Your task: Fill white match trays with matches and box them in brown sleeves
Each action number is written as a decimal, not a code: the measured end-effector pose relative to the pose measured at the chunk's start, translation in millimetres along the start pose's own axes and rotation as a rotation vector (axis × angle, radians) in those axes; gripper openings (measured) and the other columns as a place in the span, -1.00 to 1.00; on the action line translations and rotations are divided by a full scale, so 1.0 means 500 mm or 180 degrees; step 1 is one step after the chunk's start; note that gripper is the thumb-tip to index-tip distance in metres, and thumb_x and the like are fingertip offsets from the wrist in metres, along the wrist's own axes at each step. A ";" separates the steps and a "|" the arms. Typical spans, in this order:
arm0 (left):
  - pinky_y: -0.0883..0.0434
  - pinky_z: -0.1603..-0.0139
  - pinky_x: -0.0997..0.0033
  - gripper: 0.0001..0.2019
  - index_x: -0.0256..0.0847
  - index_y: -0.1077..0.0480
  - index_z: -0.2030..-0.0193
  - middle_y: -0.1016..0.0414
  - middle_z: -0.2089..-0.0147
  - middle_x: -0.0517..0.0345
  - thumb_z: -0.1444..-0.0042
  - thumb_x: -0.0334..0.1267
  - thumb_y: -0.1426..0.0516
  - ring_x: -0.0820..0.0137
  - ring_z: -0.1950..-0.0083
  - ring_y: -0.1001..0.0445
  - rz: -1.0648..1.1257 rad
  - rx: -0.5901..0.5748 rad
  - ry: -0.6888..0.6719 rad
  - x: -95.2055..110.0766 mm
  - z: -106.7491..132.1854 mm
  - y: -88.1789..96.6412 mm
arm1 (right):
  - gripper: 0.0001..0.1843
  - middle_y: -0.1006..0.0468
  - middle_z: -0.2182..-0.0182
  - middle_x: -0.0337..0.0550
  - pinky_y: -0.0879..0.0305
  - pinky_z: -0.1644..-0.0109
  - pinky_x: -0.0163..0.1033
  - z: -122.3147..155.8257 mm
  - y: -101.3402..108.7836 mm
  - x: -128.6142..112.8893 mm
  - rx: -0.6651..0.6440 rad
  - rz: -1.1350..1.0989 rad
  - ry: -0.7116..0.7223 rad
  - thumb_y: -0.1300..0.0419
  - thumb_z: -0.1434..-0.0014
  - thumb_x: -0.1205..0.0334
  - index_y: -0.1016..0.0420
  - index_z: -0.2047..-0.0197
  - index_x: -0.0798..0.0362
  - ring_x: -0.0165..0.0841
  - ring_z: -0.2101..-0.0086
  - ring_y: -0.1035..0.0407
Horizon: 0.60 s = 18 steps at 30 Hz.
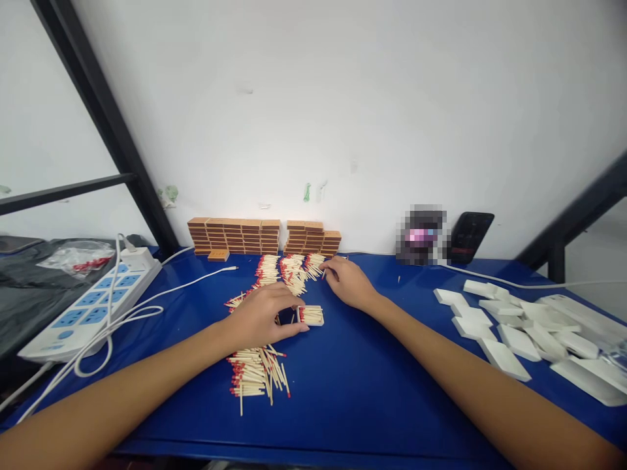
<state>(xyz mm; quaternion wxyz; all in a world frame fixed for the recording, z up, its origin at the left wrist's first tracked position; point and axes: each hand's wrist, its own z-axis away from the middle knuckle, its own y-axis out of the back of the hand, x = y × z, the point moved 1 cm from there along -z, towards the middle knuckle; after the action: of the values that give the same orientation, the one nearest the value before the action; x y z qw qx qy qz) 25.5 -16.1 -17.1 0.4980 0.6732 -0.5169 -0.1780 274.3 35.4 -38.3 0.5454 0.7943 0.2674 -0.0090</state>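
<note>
My left hand [267,314] is closed on a small white matchbox tray [317,322], thumb and fingers gripping its left end. Matches [310,315] with red heads lie side by side inside the tray. Farther back, my right hand [349,281] is pinched at the right edge of the loose matches [294,274], with a match [323,275] showing at its fingertips. Another pile of matches [252,372] spreads in front of my left hand, which hides part of the matches behind it.
Brown matchboxes [235,236] stand stacked along the wall, one lying before them. Several white trays [519,343] are scattered on the right of the blue table [372,391]. A phone [470,236] leans on the wall. At left are a power strip [93,307] and white cables [142,310].
</note>
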 end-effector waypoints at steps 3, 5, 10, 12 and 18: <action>-0.49 0.01 0.21 -0.65 -0.19 -0.55 -0.03 -0.61 0.15 0.02 -0.23 -0.01 -0.27 0.23 0.08 -0.54 0.0003 -0.0006 0.0000 -0.001 0.000 0.000 | -0.73 -0.61 0.14 -0.08 -0.27 0.09 -0.26 -0.001 -0.003 0.015 -0.0004 -0.0118 0.0044 -0.10 -0.32 0.43 -0.57 0.04 0.03 -0.30 0.17 -0.46; -0.49 0.01 0.21 -0.65 -0.18 -0.55 -0.03 -0.61 0.15 0.02 -0.23 -0.01 -0.27 0.24 0.09 -0.54 0.0019 -0.0007 -0.0013 -0.001 0.000 0.000 | -0.76 -0.60 0.14 -0.09 -0.28 0.10 -0.25 -0.001 -0.003 0.024 0.0018 -0.0180 0.0093 -0.14 -0.32 0.41 -0.58 0.05 0.02 -0.30 0.19 -0.45; -0.49 0.00 0.20 -0.65 -0.18 -0.55 -0.02 -0.61 0.16 0.01 -0.23 0.00 -0.27 0.23 0.09 -0.55 0.0043 0.0003 -0.0024 -0.001 0.000 -0.001 | -0.76 -0.54 0.18 -0.09 -0.32 0.09 -0.21 0.003 0.000 0.026 0.0101 -0.0239 0.0270 -0.17 -0.38 0.23 -0.66 0.02 -0.01 -0.28 0.19 -0.43; -0.50 0.01 0.20 -0.65 -0.18 -0.55 -0.03 -0.62 0.17 0.01 -0.23 0.00 -0.27 0.23 0.10 -0.55 0.0049 0.0006 -0.0041 0.000 -0.001 -0.001 | -0.74 -0.51 0.15 -0.08 -0.34 0.08 -0.20 0.004 0.000 0.021 0.0208 -0.0235 0.0286 -0.16 -0.38 0.17 -0.67 0.02 -0.04 -0.28 0.18 -0.43; -0.50 0.03 0.22 -0.66 -0.18 -0.55 -0.01 -0.62 0.17 0.00 -0.23 0.00 -0.27 0.23 0.09 -0.55 -0.0008 0.0011 -0.0023 0.001 0.000 0.000 | -0.77 -0.55 0.23 -0.09 -0.29 0.14 -0.21 0.000 -0.008 0.005 0.0138 -0.0206 0.0201 -0.17 -0.38 0.18 -0.68 0.15 0.00 -0.30 0.24 -0.41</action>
<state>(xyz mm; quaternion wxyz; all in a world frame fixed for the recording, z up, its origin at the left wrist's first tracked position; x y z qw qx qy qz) 25.8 -16.5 -17.2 0.4947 0.6740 -0.5181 -0.1802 274.7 37.5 -42.6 0.5187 0.7968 0.3098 -0.0075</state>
